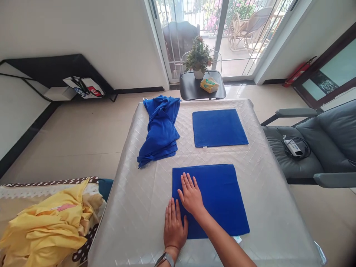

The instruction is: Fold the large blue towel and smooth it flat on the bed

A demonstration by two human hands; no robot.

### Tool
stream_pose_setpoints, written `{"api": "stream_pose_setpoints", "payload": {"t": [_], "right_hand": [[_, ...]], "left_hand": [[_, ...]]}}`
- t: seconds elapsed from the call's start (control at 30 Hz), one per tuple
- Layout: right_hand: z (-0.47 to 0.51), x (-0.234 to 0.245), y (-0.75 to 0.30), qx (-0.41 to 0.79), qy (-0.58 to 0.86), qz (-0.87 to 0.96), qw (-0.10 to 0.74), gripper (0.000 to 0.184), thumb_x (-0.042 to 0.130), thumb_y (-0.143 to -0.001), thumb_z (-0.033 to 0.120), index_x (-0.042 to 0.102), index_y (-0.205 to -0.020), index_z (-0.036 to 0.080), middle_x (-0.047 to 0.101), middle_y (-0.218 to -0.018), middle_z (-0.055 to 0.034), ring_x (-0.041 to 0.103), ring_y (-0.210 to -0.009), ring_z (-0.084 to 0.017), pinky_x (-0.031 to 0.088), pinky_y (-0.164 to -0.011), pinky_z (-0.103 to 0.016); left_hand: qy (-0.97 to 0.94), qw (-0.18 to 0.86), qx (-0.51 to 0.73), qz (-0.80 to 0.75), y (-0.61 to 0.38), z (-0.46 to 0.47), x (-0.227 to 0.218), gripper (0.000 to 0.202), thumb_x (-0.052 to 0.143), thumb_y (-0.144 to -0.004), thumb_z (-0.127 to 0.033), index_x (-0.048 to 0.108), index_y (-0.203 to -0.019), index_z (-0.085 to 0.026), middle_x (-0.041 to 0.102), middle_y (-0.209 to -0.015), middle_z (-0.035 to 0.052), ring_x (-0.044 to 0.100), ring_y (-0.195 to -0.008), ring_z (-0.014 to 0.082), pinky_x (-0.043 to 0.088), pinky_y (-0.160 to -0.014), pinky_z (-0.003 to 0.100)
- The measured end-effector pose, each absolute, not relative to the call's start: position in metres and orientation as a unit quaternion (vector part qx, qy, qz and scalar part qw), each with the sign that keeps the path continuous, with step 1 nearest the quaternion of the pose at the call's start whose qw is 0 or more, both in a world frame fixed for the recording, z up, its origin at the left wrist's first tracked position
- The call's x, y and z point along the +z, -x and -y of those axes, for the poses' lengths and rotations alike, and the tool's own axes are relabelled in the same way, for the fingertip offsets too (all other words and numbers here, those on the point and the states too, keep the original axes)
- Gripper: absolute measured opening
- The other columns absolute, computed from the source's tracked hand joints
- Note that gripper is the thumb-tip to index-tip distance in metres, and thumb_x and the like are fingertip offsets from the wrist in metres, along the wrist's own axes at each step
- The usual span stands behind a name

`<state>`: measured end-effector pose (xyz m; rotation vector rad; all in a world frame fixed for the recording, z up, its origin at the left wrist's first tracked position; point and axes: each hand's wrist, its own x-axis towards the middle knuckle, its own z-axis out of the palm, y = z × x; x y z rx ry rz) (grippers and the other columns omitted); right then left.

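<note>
A blue cloth [222,200] lies flat on the table, a white tag poking out under its near edge. Across its left edge rests my left hand [175,226], palm down, fingers stretched forward and a watch on the wrist. My right hand [191,194] is pressed flat on the cloth's upper left part, fingers extended. Beyond it, a second blue cloth [219,128] is spread smooth as a rectangle. To the far left sits a crumpled heap of blue cloths [161,129], partly overhanging the table's back edge.
The table [139,222] wears a shiny quilted cover. Behind it, a chair [189,89] holds a flower pot and a yellow tissue pack [209,85]. A grey armchair [280,163] with a corded white device stands right. Yellow fabric [47,222] is piled at left.
</note>
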<state>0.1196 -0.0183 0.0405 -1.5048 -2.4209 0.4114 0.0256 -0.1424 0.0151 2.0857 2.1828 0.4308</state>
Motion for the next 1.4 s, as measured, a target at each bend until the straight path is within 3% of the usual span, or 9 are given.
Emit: {"api": "stream_pose_setpoints", "payload": {"t": [0.37, 0.63, 0.8, 1.4], "right_hand": [[-0.001, 0.031, -0.134, 0.116, 0.512, 0.843, 0.115, 0.064, 0.033, -0.101, 0.041, 0.011, -0.155, 0.016, 0.02, -0.16, -0.0061, 0.013, -0.149, -0.022, 0.016, -0.121, -0.045], [-0.015, 0.027, -0.263, 0.035, 0.617, 0.783, 0.077, 0.063, 0.031, -0.102, 0.036, 0.003, -0.156, 0.018, 0.024, -0.159, -0.0073, 0.016, -0.149, -0.025, 0.016, -0.12, -0.049], [-0.025, 0.023, -0.324, 0.025, 0.645, 0.76, 0.074, 0.063, 0.027, -0.102, 0.037, 0.0, -0.156, 0.018, 0.023, -0.16, -0.0086, 0.02, -0.148, -0.023, 0.021, -0.119, -0.046], [-0.028, 0.025, -0.325, 0.038, 0.643, 0.759, 0.096, 0.064, 0.027, -0.1, 0.034, 0.0, -0.156, 0.018, 0.025, -0.16, -0.0076, 0.021, -0.147, -0.023, 0.02, -0.12, -0.046]], "left_hand": [[-0.681, 0.053, 0.137, -0.717, -0.025, 0.142, 0.017, 0.077, 0.045, -0.092, -0.024, 0.004, -0.156, -0.017, 0.012, -0.163, 0.0128, 0.028, -0.145, 0.0334, 0.033, -0.114, 0.053], [-0.674, 0.066, 0.121, -0.726, -0.026, 0.144, 0.017, 0.076, 0.044, -0.092, -0.031, 0.006, -0.156, -0.019, 0.014, -0.163, 0.0111, 0.027, -0.145, 0.0351, 0.034, -0.112, 0.057], [-0.673, 0.061, 0.112, -0.729, -0.027, 0.144, 0.018, 0.075, 0.044, -0.092, -0.032, 0.006, -0.156, -0.02, 0.015, -0.163, 0.0103, 0.028, -0.144, 0.0337, 0.036, -0.112, 0.056], [-0.665, 0.052, 0.099, -0.739, -0.027, 0.142, 0.017, 0.075, 0.046, -0.091, -0.032, 0.009, -0.156, -0.023, 0.023, -0.161, 0.01, 0.031, -0.144, 0.0319, 0.039, -0.111, 0.055]]}}
